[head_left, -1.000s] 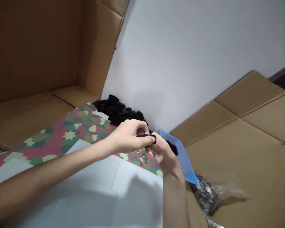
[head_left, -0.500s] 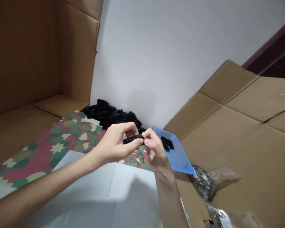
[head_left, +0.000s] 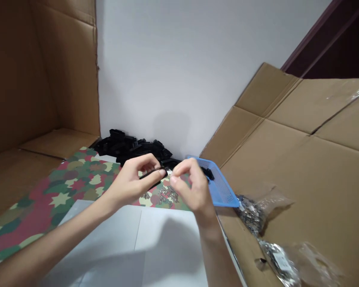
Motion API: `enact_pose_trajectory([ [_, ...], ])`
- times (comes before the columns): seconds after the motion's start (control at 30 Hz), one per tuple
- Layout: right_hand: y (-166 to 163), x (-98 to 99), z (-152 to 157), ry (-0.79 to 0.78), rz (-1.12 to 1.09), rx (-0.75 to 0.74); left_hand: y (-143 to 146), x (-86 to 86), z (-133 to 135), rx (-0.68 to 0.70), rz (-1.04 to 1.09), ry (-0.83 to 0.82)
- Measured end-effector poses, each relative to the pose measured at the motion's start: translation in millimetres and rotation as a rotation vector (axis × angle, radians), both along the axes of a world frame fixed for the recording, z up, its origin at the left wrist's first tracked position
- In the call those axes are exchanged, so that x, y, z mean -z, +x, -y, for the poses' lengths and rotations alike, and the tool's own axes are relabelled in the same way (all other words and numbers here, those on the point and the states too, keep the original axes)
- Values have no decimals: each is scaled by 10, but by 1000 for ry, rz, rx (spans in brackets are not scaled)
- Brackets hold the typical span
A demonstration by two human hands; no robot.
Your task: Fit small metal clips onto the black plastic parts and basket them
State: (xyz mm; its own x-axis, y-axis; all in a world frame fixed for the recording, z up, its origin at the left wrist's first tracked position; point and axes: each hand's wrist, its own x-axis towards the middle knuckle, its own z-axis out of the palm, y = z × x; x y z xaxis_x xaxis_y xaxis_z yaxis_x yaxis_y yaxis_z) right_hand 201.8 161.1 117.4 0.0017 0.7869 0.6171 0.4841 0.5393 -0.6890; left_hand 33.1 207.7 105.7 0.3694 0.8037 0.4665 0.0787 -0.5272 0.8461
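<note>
My left hand point(head_left: 128, 179) is closed on a slim black plastic piece point(head_left: 155, 181), its thumb along the near side and the piece's end pointing right. Just right of that end, my right hand point(head_left: 196, 189) is pinched, thumb against forefinger, apart from the piece. Whatever may be between those fingertips is too small to make out. Below the hands, small metal parts point(head_left: 167, 195) lie scattered on a camouflage-patterned sheet point(head_left: 77, 179). Behind them a heap of similar black pieces point(head_left: 125, 145) rests against the wall.
A blue plastic basket point(head_left: 225, 185) with some black pieces stands at the right. Beside it lie clear bags of metal parts point(head_left: 251, 213) on cardboard point(head_left: 302, 179). White panels point(head_left: 116, 239) cover the near surface. A large cardboard box point(head_left: 71, 71) rises at the left.
My right hand has come away from the end of the black piece, leaving a small gap. The left hand keeps hold of it. The camera view has shifted slightly right.
</note>
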Motion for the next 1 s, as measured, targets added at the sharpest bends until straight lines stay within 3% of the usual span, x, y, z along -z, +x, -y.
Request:
enact_pose_trajectory([
  [0.1,223,-104,33,108,-146,135,-36,-47,-5,48,111,-64],
  [0.17,319,-144,39,91,-235,125,-67,-88,22,87,164,-79],
  [0.4,71,-136,71,-416,-133,-330,-70,-92,87,377,222,-300],
  [0.57,-2,-117,104,-547,-171,-514,-56,-84,110,522,184,-375],
  [0.87,-17,47,14,-584,-303,-512,-11,-8,72,560,219,-395],
  [1.0,-8,27,2,-570,-350,-530,3,-12,70,548,235,-475],
])
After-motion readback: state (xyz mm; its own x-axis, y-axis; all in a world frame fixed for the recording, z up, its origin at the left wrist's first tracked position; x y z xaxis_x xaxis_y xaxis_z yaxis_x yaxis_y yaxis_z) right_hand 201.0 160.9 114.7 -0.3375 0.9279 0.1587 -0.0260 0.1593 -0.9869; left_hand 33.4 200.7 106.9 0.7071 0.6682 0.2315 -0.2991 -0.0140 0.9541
